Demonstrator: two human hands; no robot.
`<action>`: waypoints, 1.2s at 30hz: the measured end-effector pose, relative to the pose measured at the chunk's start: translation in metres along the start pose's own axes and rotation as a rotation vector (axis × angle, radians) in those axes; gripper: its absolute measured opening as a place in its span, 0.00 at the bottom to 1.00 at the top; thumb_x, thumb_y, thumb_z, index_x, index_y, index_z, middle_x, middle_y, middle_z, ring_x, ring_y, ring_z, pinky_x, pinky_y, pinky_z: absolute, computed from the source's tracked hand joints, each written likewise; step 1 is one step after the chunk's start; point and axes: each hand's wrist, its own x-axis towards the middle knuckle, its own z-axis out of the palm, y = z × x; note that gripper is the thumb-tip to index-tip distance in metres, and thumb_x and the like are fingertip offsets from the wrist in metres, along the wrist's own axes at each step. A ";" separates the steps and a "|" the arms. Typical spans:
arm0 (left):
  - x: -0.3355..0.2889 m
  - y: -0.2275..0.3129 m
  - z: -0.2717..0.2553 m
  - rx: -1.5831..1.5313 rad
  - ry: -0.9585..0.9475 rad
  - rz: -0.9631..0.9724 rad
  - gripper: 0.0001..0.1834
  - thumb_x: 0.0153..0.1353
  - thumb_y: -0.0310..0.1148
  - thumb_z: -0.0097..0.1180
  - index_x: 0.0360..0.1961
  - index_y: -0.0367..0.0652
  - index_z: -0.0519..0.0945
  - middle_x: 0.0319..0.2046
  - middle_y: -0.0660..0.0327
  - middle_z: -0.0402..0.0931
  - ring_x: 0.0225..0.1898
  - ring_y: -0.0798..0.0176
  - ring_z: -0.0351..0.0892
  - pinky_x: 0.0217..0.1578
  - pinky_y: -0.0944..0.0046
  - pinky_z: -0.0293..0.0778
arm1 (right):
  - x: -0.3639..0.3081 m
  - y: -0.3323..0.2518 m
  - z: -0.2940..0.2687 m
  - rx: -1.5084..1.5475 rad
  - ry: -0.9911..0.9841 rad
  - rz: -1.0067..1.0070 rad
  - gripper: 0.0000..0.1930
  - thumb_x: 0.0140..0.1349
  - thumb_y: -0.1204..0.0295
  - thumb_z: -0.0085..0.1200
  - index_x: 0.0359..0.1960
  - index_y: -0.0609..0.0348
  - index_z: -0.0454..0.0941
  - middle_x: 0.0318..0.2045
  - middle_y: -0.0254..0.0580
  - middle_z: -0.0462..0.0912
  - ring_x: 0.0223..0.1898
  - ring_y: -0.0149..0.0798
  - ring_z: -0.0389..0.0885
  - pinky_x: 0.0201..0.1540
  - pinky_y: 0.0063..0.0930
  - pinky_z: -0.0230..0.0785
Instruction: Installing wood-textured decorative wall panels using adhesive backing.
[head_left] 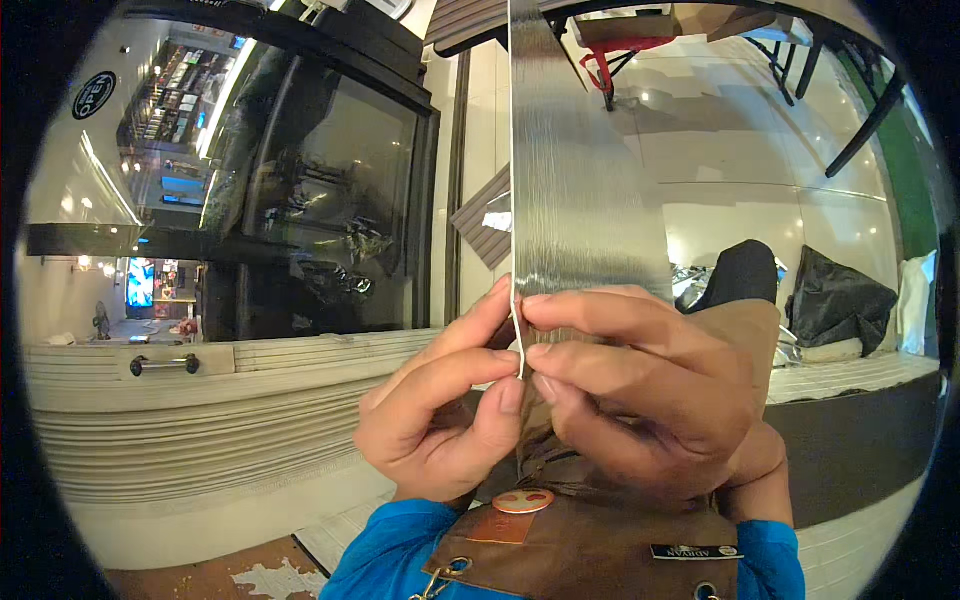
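A long brushed-metal sheet (580, 170) stands upright in front of me, reaching from my hands to the top of the view. My left hand (440, 410) pinches its lower left edge between thumb and fingers. Just to the right, my right hand (650, 390) grips the same lower edge, fingers curled over the sheet's face. A thin pale film or strip (519, 340) runs along the edge between the two hands. Both sleeves are blue. A brown leather apron (590, 545) with a round badge lies below the hands.
A dark glass door (320, 200) fills the left, with a low white ledge (200, 400) and handle (163, 364) below it. Glossy pale floor tiles (740, 160) lie to the right, with black table legs (860, 110), a red stool (620, 55) and a black bag (835, 295).
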 end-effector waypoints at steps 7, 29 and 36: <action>0.002 -0.005 0.000 -0.056 -0.010 0.019 0.08 0.56 0.16 0.58 0.38 0.23 0.79 0.50 0.27 0.72 0.55 0.42 0.76 0.55 0.53 0.72 | 0.002 -0.001 0.001 -0.002 0.018 0.007 0.13 0.49 0.86 0.60 0.38 0.73 0.80 0.41 0.61 0.81 0.42 0.49 0.83 0.44 0.34 0.75; 0.006 -0.001 0.002 -0.020 0.031 0.032 0.08 0.59 0.20 0.58 0.40 0.29 0.79 0.50 0.30 0.73 0.55 0.44 0.76 0.54 0.55 0.73 | 0.008 0.000 0.005 -0.052 0.050 -0.028 0.12 0.49 0.85 0.62 0.38 0.68 0.81 0.42 0.57 0.81 0.41 0.48 0.83 0.43 0.33 0.77; 0.010 -0.001 -0.004 0.023 -0.024 0.042 0.08 0.60 0.21 0.60 0.39 0.29 0.79 0.50 0.29 0.74 0.55 0.44 0.76 0.54 0.55 0.73 | 0.013 0.002 0.006 -0.075 0.087 -0.057 0.12 0.48 0.84 0.63 0.37 0.66 0.81 0.38 0.53 0.83 0.34 0.46 0.85 0.35 0.30 0.78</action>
